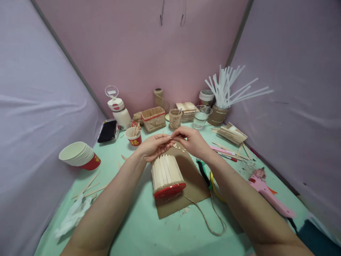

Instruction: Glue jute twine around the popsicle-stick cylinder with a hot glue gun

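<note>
A: In the head view, put the slatted drum (167, 172) at the middle of your clock, with twelve away from you. Your left hand (158, 145) and right hand (188, 137) meet near twelve, just beyond the slat tips (165, 156).

B: Both are closed at the fingertips, thumb against finger, pinching one little piece (171, 138) between them. Your left's other fingers curl loosely.

A: I'd judge that piece very light and thin, liable to snap under a hard squeeze, so hold it by its ends, gently.

B: Your drum should be light too, but stiff. It seems to lie on its side, partly over the cardboard (195, 185), red base (170, 191) towards six. You'd best grip it round that base; those tips look easy to chip, and the red surface may be slippery.

A: And what can't you make out?

B: The piece's shape, mostly covered by your fingers. You can't see inside the drum, or its underside. Your right forearm (229, 185) cuts off the yellow loop (214, 187) between three and four. Twine (197, 206) trails out towards four; whether it's fixed to the base, you can't tell.
</note>
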The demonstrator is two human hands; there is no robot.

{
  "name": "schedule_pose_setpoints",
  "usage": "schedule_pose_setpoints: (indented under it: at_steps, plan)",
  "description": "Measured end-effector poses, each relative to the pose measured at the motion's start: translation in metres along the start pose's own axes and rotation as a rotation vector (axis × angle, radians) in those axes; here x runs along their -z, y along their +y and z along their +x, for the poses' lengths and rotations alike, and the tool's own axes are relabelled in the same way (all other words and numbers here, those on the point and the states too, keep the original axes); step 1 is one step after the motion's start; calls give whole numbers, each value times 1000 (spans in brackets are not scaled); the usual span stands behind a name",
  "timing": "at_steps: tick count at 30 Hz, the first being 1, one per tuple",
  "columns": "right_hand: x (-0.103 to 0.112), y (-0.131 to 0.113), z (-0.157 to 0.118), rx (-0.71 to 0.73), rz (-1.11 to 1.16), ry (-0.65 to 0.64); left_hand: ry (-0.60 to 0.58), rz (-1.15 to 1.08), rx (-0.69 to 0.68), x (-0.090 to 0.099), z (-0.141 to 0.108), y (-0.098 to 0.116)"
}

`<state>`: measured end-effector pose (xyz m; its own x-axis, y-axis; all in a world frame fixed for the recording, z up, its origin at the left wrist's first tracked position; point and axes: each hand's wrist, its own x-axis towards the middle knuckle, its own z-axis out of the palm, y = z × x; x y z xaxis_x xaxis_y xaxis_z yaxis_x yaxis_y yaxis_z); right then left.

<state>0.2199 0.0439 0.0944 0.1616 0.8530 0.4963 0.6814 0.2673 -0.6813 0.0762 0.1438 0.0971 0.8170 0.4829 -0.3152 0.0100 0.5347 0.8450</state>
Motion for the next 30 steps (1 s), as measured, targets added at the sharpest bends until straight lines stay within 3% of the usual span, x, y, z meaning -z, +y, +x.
schedule_pose_setpoints:
  at_steps: [4, 7, 11, 15, 18, 24, 27, 30]
  plan:
    - [6, -7, -2, 27, -18, -39, 1, -37, -6, -1, 0, 0]
    - [17, -9, -20, -67, -65, -33, 49, -17, -32, -2, -1, 0]
    - [36, 2, -83, -274, -405, -73, 136, 39, -97, 5, 4, 0]
    - [39, 19, -164, -325, -744, -119, 191, 73, -138, 19, 15, -5]
    - [28, 25, -202, -278, -837, -130, 209, 87, -144, 25, 23, -11]
    - [16, 44, -209, -217, -925, -76, 255, 141, -149, 29, 27, -16]
    - [23, 58, -204, -219, -948, -41, 275, 200, -172, 32, 28, -16]
    - [37, 53, -190, -224, -967, -51, 281, 241, -196, 34, 29, -17]
